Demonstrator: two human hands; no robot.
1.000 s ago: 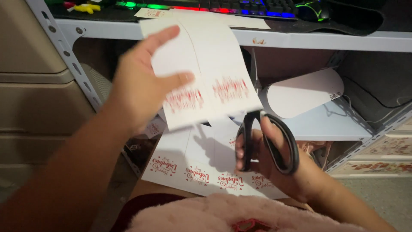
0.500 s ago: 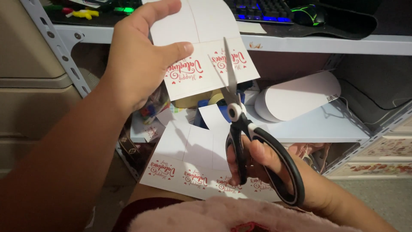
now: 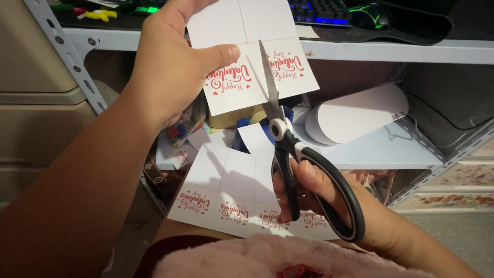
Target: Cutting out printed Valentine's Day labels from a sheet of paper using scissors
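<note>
My left hand (image 3: 172,62) holds up a white paper sheet (image 3: 252,56) printed with red script and small hearts, thumb pressed on its front. My right hand (image 3: 314,201) grips black-handled scissors (image 3: 290,149), fingers through the loops. The blades point upward and cut into the sheet's lower edge between two printed labels. A second, larger sheet (image 3: 231,195) with a row of the same red prints lies on my lap, under the scissors.
A grey metal shelf unit (image 3: 370,149) stands in front, holding a rolled white paper (image 3: 360,110) and small clutter. A lit keyboard (image 3: 319,10) and mouse sit on the upper shelf. Beige drawers (image 3: 36,103) stand at left. Pink fluffy fabric (image 3: 257,257) covers my lap.
My left hand raised the sheet higher. The scissors turned blades-up, rose from my lap and moved into the sheet's bottom edge, the cut running further up between the labels.
</note>
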